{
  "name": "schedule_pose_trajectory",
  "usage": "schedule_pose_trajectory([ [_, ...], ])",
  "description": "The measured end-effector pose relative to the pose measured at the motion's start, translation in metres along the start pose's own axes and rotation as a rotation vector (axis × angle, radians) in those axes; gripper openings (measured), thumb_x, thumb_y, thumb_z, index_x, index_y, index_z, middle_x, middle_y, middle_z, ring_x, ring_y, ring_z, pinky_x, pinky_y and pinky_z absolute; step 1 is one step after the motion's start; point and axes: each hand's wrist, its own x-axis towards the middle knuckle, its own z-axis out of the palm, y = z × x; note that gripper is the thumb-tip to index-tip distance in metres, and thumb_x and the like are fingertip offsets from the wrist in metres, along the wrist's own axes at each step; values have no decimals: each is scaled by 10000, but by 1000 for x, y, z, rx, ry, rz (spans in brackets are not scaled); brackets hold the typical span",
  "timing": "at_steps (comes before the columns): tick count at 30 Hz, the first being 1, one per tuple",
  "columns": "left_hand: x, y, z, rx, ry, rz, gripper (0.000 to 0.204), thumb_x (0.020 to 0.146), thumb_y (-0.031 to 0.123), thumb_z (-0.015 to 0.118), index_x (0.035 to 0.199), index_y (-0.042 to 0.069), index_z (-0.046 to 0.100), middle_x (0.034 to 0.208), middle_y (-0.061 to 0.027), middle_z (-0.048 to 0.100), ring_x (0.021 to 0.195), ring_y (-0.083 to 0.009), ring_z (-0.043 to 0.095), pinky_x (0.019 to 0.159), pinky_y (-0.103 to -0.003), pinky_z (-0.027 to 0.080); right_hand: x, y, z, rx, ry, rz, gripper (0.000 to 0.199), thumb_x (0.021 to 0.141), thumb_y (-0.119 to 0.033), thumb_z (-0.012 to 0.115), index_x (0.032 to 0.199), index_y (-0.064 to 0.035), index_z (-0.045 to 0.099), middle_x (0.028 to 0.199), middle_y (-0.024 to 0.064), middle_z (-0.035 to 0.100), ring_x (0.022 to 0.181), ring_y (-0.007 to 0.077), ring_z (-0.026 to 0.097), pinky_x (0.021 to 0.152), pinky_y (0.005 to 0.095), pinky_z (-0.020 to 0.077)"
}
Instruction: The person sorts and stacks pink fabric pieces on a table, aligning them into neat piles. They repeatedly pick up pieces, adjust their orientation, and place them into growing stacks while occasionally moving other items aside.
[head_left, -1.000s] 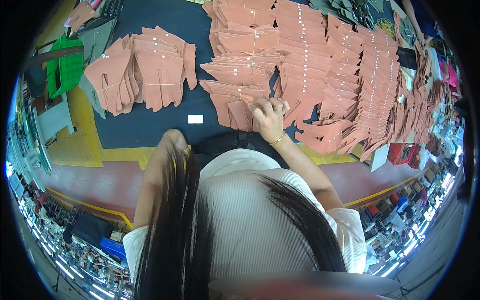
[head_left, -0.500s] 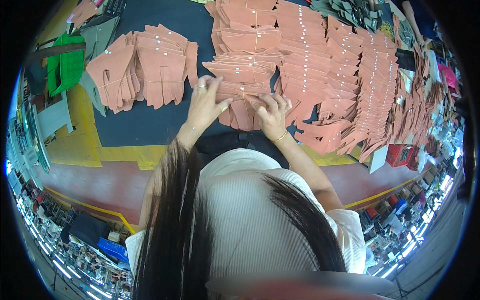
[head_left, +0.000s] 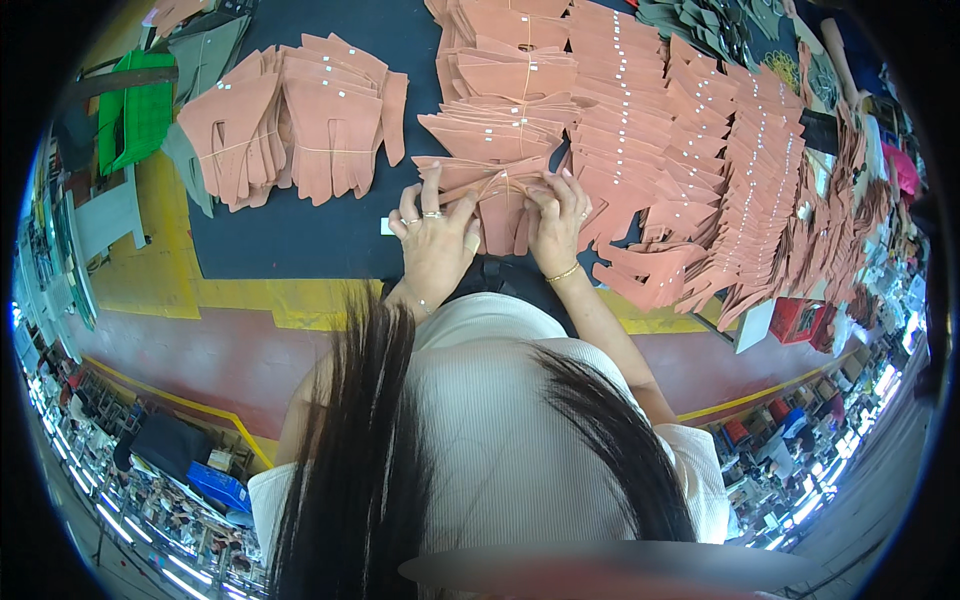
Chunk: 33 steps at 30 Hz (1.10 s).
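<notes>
A bundle of salmon-coloured cut pieces (head_left: pixel 497 205) lies at the near edge of the dark table (head_left: pixel 330 235), tied with a thin band. My left hand (head_left: pixel 432 240), wearing rings, pinches the band and the bundle's left side. From the right, my right hand (head_left: pixel 558 212), with a bracelet on its wrist, grips the same bundle, fingers curled at the band. More tied bundles (head_left: pixel 500 110) are stacked just beyond.
A separate pile of the same pieces (head_left: pixel 290 120) lies to the left. Rows of overlapping pieces (head_left: pixel 740 170) spread over the right half of the table. Green material (head_left: pixel 135 120) and grey pieces (head_left: pixel 195 75) sit at far left. A yellow border (head_left: pixel 250 295) edges the table.
My left hand rose from my side onto the table and now holds the bundle with the right hand. Both hands have closed in on the band at the bundle's middle.
</notes>
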Motion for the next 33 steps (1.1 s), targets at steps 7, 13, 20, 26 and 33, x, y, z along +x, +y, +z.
schedule_pose_trajectory([
  [7, -2, 6, -1, -26, 15, 31, 384, 819, 268, 759, 1193, 210, 692, 1564, -180, 269, 1415, -431, 219, 1062, -624, 229, -1, 3, 2, 21, 14, 11, 330, 791, -18, 704, 1081, -132, 596, 1355, 59, 532, 1326, 341, 438, 1044, 514, 319],
  [13, 12, -4, -4, -24, 2, 63, 299, 818, 317, 762, 1081, 182, 718, 1613, -168, 249, 1496, -430, 145, 1114, -691, 150, 38, -32, -39, -112, -213, 100, 284, 798, -79, 733, 1053, -105, 608, 1392, 76, 509, 1347, 361, 398, 1074, 507, 284],
  [20, 75, -33, -12, 8, -57, 277, 305, 788, 390, 781, 967, 147, 742, 1644, -155, 227, 1521, -400, 152, 1137, -732, 92, 126, -92, -169, 1512, -640, -24, 257, 836, -199, 761, 1054, -104, 663, 932, 102, 706, 795, 255, 636, 777, 377, 456],
  [26, 96, -14, -15, 77, -106, 323, 271, 772, 315, 777, 983, 148, 741, 1386, -177, 505, 1305, -372, 440, 1047, -559, 344, 151, -127, -201, 1932, -726, -396, 334, 953, -362, 696, 1269, -337, 591, 935, 72, 714, 683, 187, 606, 809, 420, 449],
  [33, 70, 20, -8, 135, -76, 279, 239, 774, 265, 766, 953, 115, 718, 1262, -190, 564, 1151, -376, 516, 961, -491, 423, 146, -129, -184, 2124, -646, -500, 323, 981, -348, 646, 1271, -207, 639, 1004, 62, 667, 743, 200, 594, 757, 393, 381],
])
